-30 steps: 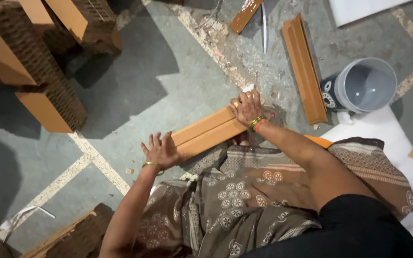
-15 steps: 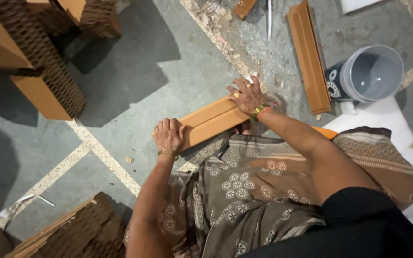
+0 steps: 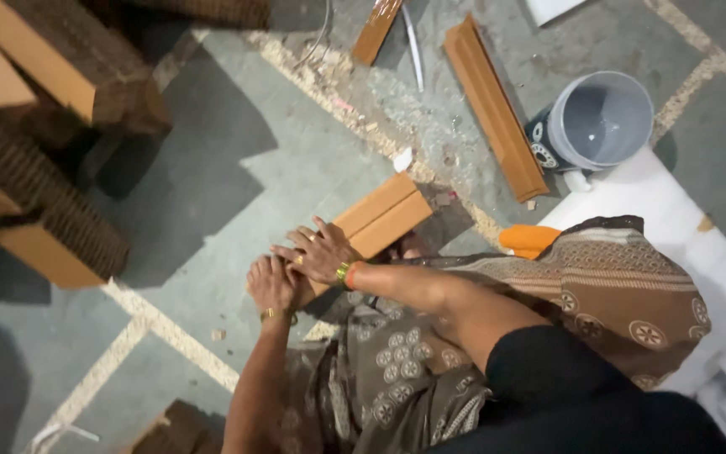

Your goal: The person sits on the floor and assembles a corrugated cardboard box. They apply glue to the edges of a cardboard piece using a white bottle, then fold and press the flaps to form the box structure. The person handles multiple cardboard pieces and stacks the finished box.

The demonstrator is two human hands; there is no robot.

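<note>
A short orange-brown moulded strip point(image 3: 382, 217) lies slanted on the grey floor just in front of my lap. My right hand point(image 3: 321, 250) rests on its near left end, fingers spread over it, bangles at the wrist. My left hand point(image 3: 274, 284) sits right beside it at the same end, fingers curled against the strip's edge. Whether either hand grips the strip or only presses on it is unclear. My patterned brown garment point(image 3: 598, 286) covers my knees below.
A longer strip point(image 3: 494, 104) lies further out, next to a grey bucket point(image 3: 602, 123). Another short piece point(image 3: 377, 30) and a thin metal blade point(image 3: 414, 50) lie at the top. Stacks of brown blocks point(image 3: 52, 118) stand at left. White sheet point(image 3: 699, 252) at right.
My right hand slid from the strip's far right end down to its left end, beside my left hand. The left hand stayed at that end. The camera view shifted.
</note>
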